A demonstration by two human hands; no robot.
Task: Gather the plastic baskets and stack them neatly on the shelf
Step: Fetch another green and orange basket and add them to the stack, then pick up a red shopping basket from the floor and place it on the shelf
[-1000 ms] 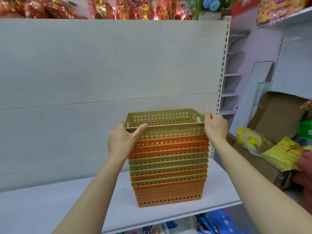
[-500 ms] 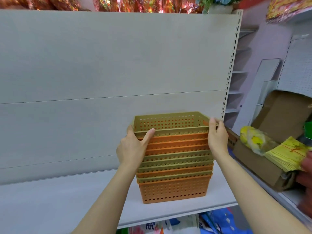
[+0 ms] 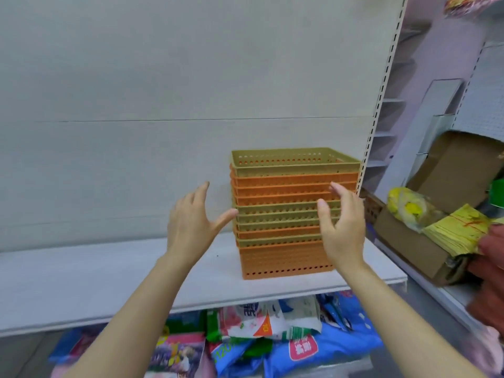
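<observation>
A stack of nested plastic baskets (image 3: 286, 192), orange and olive green with perforated walls, stands upright on the white shelf (image 3: 109, 274), near its right end. My left hand (image 3: 193, 225) hovers just left of the stack, fingers spread, holding nothing. In front of the stack's right side, my right hand (image 3: 342, 227) is also open and covers part of the lower baskets. Neither hand grips the stack.
A perforated shelf upright (image 3: 379, 99) rises right behind the stack. To the right sits a cardboard box (image 3: 425, 241) with yellow packets (image 3: 458, 230). Colourful bagged goods (image 3: 272, 331) lie under the shelf. The shelf's left part is bare.
Both hands have let go of the top basket's rim and pulled back toward me, fingers spread. The stack stays on the shelf. The camera tilted downward.
</observation>
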